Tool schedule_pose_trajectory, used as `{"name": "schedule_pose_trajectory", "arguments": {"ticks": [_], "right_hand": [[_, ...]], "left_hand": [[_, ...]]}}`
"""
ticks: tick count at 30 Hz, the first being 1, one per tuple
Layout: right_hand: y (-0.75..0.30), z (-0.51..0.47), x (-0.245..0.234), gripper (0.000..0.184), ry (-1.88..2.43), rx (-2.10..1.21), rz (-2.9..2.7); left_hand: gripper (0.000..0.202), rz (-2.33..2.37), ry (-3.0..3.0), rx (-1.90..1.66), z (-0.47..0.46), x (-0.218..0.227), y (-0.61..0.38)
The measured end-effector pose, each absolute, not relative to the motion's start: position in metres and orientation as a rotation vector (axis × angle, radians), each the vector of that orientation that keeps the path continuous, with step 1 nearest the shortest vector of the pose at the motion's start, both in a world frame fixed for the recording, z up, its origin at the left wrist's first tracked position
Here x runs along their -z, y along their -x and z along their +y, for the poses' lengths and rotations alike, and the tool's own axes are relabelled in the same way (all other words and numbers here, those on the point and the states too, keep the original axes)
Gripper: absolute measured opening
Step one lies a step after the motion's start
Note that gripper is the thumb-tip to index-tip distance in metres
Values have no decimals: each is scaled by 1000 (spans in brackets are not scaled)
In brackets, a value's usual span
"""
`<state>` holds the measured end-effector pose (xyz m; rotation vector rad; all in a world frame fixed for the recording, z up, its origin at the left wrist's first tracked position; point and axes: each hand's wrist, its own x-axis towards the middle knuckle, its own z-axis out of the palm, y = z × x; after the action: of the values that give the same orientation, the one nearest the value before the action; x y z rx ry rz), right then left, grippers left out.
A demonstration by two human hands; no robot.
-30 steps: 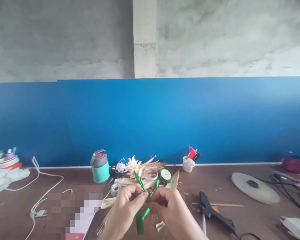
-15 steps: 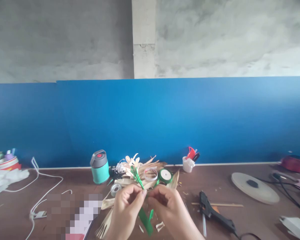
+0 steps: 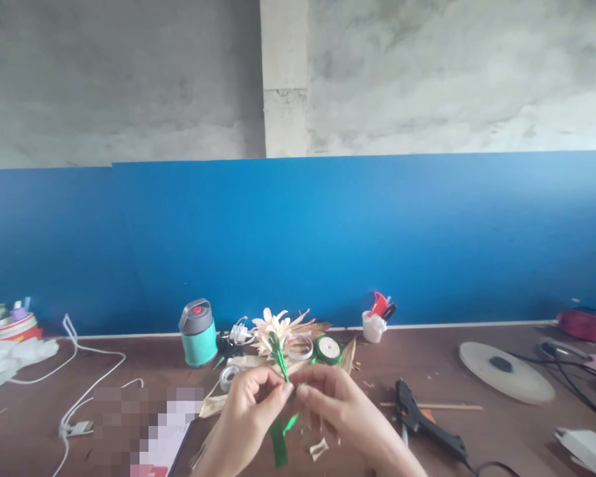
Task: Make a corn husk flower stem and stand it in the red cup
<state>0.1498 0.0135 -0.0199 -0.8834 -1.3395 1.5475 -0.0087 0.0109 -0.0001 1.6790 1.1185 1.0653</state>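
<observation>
Between thumb and fingers, my left hand [image 3: 251,412] pinches the green-wrapped stem of a cream-coloured artificial flower [image 3: 271,329], whose petals point up and away from me. Close beside it, my right hand [image 3: 335,401] has its thumb and forefinger pressed together on green ribbon [image 3: 279,440] near the stem. Loose ribbon ends hang down below the hands. Behind them stands a spool of green ribbon [image 3: 329,349], and a ring of clear tape [image 3: 298,346] lies to its left. A smaller tape roll [image 3: 228,377] is partly hidden by my left hand.
A teal flask [image 3: 198,334] stands behind on the left, with a white cable [image 3: 102,368] further left. To the right lie a black glue gun [image 3: 422,421], a thin wooden stick [image 3: 457,407] and a round lid [image 3: 506,374]. A white cup of tools [image 3: 373,328] stands near the blue partition.
The flower has turned and tilted slightly right, showing more of its petals. My right hand's fingers have shifted, and the hanging ribbon has swung left.
</observation>
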Motion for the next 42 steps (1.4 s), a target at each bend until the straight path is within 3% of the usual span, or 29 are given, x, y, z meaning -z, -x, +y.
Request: {"name": "schedule_pose_trajectory", "arguments": {"ticks": [5,18,25,30,42], "right_hand": [[-152,20,21,35,695,-1524,-1141],[-146,13,30,20,945,-1396,-1358],[-149,18,26,33,676,-1552,-1323],[-145,21,27,28,618,-1486,-1116],[-159,14,22,42,770,-1516,-1396]], "left_hand": [[30,1118,-1705,-987,12,0,7],[34,1023,-1349,-1117,20,8,12],[32,1101,-1531,-990,15,3,11],[36,1174,-1692,-908,10,5,7],[12,1082,-1647,-719,17,8,19]]}}
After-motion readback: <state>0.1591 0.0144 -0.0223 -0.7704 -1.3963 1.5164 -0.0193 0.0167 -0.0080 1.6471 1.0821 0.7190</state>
